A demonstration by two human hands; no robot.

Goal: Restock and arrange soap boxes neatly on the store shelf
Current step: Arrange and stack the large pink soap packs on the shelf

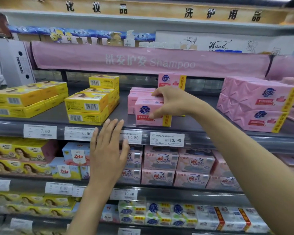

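A pink soap box (147,112) with a blue logo stands at the front of the grey shelf (58,116). My right hand (171,102) grips it from the right, thumb on its front face and fingers over its top. More pink boxes (139,94) lie behind and to its left, and one pink box (171,80) stands upright at the back. My left hand (109,150) hovers flat with straight fingers in front of the shelf edge, holding nothing.
Yellow soap boxes sit in stacks at the left (27,99) and centre (90,106). Large pink wrapped packs (256,102) fill the right. Price tags (166,139) line the shelf edge. Lower shelves hold several more soap packs (176,165). A pink Shampoo banner (149,61) hangs above.
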